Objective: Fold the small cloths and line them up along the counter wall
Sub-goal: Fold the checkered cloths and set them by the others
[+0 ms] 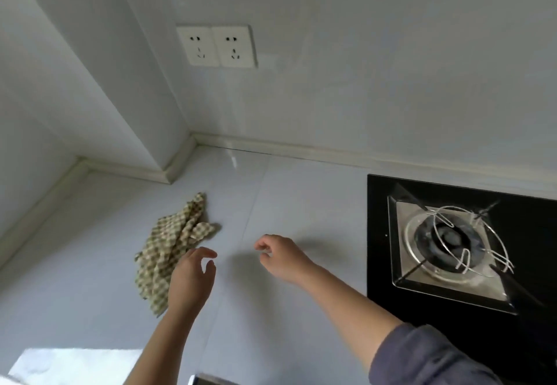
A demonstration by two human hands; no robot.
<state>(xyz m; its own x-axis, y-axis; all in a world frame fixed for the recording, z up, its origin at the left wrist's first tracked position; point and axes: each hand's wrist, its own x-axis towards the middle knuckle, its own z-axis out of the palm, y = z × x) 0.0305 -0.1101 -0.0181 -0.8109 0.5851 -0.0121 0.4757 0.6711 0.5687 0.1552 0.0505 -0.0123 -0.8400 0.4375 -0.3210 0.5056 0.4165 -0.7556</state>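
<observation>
A crumpled green-and-cream checked cloth (171,246) lies unfolded on the pale counter (286,203), a little out from the corner of the wall. My left hand (190,282) hovers at the cloth's right edge, partly over it, fingers loosely curved and holding nothing. My right hand (280,258) hangs above the bare counter to the right of the cloth, fingers loosely curled, empty. No other cloth shows in this view.
A black glass hob with a steel gas burner (452,249) sits at the right. The back wall carries a double socket (217,46), and a boxed pillar (99,83) juts out at the left. Something white (75,366) lies at the bottom left edge.
</observation>
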